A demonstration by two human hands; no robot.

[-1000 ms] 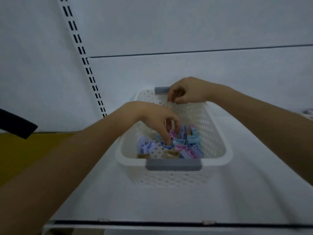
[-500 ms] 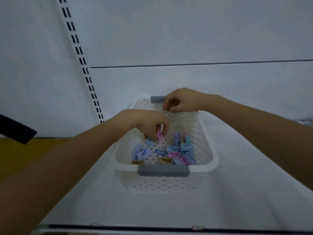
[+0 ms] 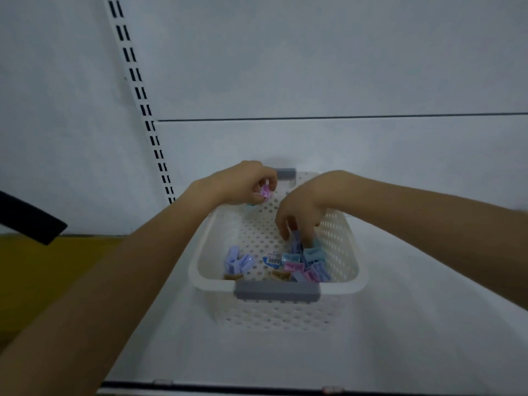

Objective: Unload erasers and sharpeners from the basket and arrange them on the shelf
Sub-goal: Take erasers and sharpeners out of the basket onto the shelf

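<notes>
Left hand (image 3: 243, 184) pinches pink sharpener (image 3: 265, 192) at basket (image 3: 340, 241) 12 o'clock; right hand (image 3: 300, 210) curls into pile (image 3: 303, 267), grip unclear. Pieces likely light, rigid, slick: pinch flat sides

basket (image 3: 274, 315) open above, walled round; back panel (image 3: 343, 144) just behind

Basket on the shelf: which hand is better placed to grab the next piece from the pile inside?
Right. The right hand reaches down inside the basket, right at the pile of small coloured pieces. The left hand is up over the far rim and pinches a pink piece, so it is busy.
</notes>
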